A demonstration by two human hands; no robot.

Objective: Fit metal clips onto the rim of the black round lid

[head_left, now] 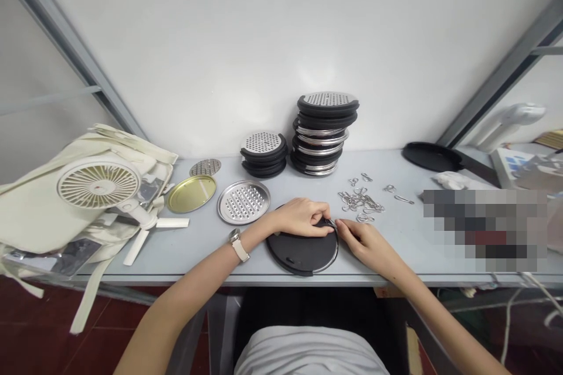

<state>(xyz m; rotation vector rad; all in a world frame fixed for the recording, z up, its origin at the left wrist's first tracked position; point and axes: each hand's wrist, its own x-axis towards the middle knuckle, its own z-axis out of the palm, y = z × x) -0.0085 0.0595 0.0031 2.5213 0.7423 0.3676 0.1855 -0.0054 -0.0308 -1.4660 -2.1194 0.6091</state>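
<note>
If the fingers of our right hand [365,243], clamped on a thin silvery wire piece [332,222], slip, it'd probably skid loose. Our round, flat matte-black disc [301,252], silver-edged, lies on the pale grey worktop [387,164] in front of the tall black-and-silver stack [323,143]. Our left hand [301,217] has fingers curled over it; can't tell if they're clamped.

The held disc [303,250] is black, the clips [361,202] silver, the plate [192,194] gold (slightly greenish), the surface [200,255] pale grey, the floor [109,319] dark red.
</note>
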